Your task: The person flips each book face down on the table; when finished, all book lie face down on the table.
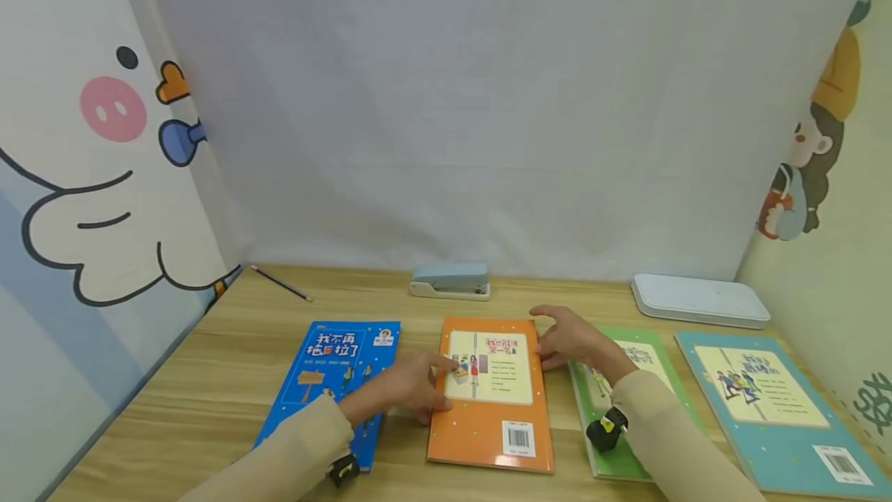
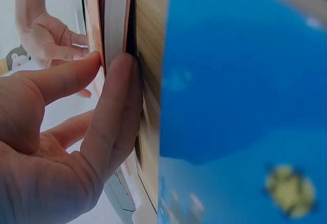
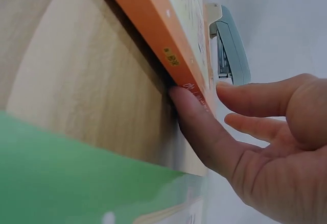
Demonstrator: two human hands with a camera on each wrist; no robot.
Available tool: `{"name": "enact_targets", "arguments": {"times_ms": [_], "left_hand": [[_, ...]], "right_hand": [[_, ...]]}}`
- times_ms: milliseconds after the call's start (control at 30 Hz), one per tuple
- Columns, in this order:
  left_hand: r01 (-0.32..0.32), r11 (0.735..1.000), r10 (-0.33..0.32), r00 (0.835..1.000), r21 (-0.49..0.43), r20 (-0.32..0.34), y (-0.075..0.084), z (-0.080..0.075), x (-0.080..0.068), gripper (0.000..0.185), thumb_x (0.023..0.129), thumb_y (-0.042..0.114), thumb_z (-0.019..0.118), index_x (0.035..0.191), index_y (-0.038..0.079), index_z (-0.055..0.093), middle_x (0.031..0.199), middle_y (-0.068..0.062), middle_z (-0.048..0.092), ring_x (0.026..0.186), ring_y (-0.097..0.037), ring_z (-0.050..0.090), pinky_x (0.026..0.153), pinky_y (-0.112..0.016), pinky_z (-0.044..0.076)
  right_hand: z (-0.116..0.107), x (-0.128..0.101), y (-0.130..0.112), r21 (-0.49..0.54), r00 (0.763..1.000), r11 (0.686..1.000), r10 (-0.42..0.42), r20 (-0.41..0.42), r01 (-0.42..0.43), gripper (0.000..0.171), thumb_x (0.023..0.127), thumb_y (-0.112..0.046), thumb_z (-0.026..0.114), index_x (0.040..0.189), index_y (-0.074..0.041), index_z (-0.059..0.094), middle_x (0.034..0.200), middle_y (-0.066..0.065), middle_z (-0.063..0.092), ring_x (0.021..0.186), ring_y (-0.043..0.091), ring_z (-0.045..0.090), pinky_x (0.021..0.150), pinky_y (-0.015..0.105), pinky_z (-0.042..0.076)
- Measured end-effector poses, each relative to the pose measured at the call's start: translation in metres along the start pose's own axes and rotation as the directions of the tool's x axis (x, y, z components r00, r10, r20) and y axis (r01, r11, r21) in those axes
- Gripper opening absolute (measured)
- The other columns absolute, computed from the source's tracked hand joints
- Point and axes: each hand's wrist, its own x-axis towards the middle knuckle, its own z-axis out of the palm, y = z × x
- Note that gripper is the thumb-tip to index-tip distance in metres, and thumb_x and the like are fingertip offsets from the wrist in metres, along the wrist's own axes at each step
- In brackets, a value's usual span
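Note:
An orange book (image 1: 481, 440) lies back cover up on the table between both hands. At its left edge my left hand (image 1: 407, 387) pinches it: in the left wrist view the thumb (image 2: 76, 78) is on the cover's edge, with fingers against the page side (image 2: 116, 20). My right hand (image 1: 574, 339) is at the upper right edge. In the right wrist view one fingertip touches the low part of the orange spine (image 3: 163, 40), while the other fingers are apart from it. A blue book (image 1: 334, 355) lies under the left forearm, and a green book (image 1: 651, 347) is partly hidden by the right.
A teal book (image 1: 780, 440) lies at the far right of the wooden table (image 1: 209, 386). Along the back are a pencil (image 1: 282, 283), a light blue stapler (image 1: 449, 281) and a pale flat case (image 1: 700, 300). A white curtain (image 1: 474, 115) hangs behind.

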Motion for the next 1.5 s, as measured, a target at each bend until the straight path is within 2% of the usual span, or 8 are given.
{"name": "enact_targets", "arguments": {"times_ms": [200,333,533,667,867,1067,1300,1500], "left_hand": [[-0.01,1.0,0.01,1.0,0.017,-0.008,-0.002,-0.003,0.0,0.06,0.081,0.004,0.081,0.137,0.006,0.06,0.072,-0.008,0.06,0.052,-0.016,0.064,0.049,-0.026,0.054],[-0.017,1.0,0.017,1.0,0.024,-0.012,-0.005,-0.01,-0.005,0.058,0.082,0.007,0.081,0.136,0.005,0.06,0.077,-0.008,0.061,0.056,-0.016,0.065,0.052,-0.027,0.053],[-0.092,0.995,0.093,0.995,0.043,-0.042,-0.014,-0.023,-0.014,0.051,0.086,0.006,0.075,0.135,0.005,0.061,0.09,-0.009,0.066,0.062,-0.02,0.068,0.055,-0.031,0.055],[-0.187,0.979,0.193,0.979,0.082,-0.071,-0.027,-0.036,-0.019,0.046,0.09,0.01,0.073,0.134,0.003,0.062,0.101,-0.014,0.068,0.079,-0.025,0.071,0.062,-0.034,0.058],[-0.255,0.956,0.272,0.956,0.149,-0.113,-0.041,-0.054,-0.033,0.042,0.092,0.01,0.07,0.132,0.001,0.062,0.116,-0.021,0.067,0.104,-0.036,0.068,0.08,-0.04,0.061],[-0.248,0.949,0.269,0.959,0.193,-0.087,-0.053,-0.071,-0.046,0.047,0.092,0.015,0.072,0.135,0.0,0.06,0.135,-0.021,0.061,0.119,-0.041,0.061,0.094,-0.049,0.056],[-0.223,0.928,0.256,0.964,0.299,-0.076,-0.07,-0.084,-0.059,0.05,0.086,0.014,0.078,0.132,0.005,0.062,0.136,-0.02,0.061,0.13,-0.048,0.051,0.102,-0.06,0.047],[-0.164,0.933,0.194,0.979,0.32,-0.063,-0.081,-0.086,-0.065,0.05,0.082,0.014,0.081,0.129,0.008,0.065,0.134,-0.018,0.062,0.132,-0.047,0.049,0.107,-0.062,0.042]], "right_hand": [[-0.007,-0.005,-0.007,-0.027,1.0,0.999,0.023,-0.021,-0.023,0.08,0.086,0.016,0.058,0.154,0.007,0.019,0.09,0.026,0.069,0.072,0.022,0.069,0.068,0.039,0.063],[-0.015,-0.005,-0.013,-0.046,1.0,0.999,0.005,-0.03,-0.006,0.08,0.085,0.015,0.057,0.154,0.007,0.018,0.092,0.026,0.068,0.07,0.02,0.068,0.071,0.04,0.063],[-0.017,-0.002,-0.019,-0.051,0.998,0.997,-0.062,-0.034,0.06,0.074,0.091,0.008,0.057,0.154,0.007,0.019,0.113,0.036,0.065,0.091,0.032,0.07,0.083,0.046,0.061],[-0.008,0.002,-0.024,-0.022,0.993,0.994,-0.109,-0.036,0.108,0.071,0.095,0.004,0.056,0.155,0.007,0.019,0.124,0.039,0.059,0.108,0.044,0.065,0.091,0.051,0.058],[0.013,0.015,-0.035,0.004,0.989,0.99,-0.141,-0.05,0.141,0.067,0.098,-0.002,0.058,0.155,0.002,0.024,0.128,0.035,0.057,0.116,0.045,0.062,0.096,0.051,0.055],[0.041,0.027,-0.046,0.04,0.984,0.984,-0.169,-0.049,0.171,0.058,0.099,-0.003,0.057,0.152,0.002,0.032,0.129,0.031,0.06,0.12,0.044,0.061,0.098,0.048,0.055],[0.072,0.039,-0.057,0.056,0.973,0.974,-0.213,-0.09,0.218,0.049,0.099,-0.004,0.058,0.147,0.0,0.044,0.123,0.026,0.065,0.112,0.038,0.066,0.092,0.044,0.058],[0.094,0.047,-0.058,0.06,0.973,0.974,-0.21,-0.094,0.216,0.049,0.097,-0.003,0.061,0.144,0.001,0.048,0.115,0.024,0.068,0.102,0.036,0.07,0.086,0.042,0.06]]}}
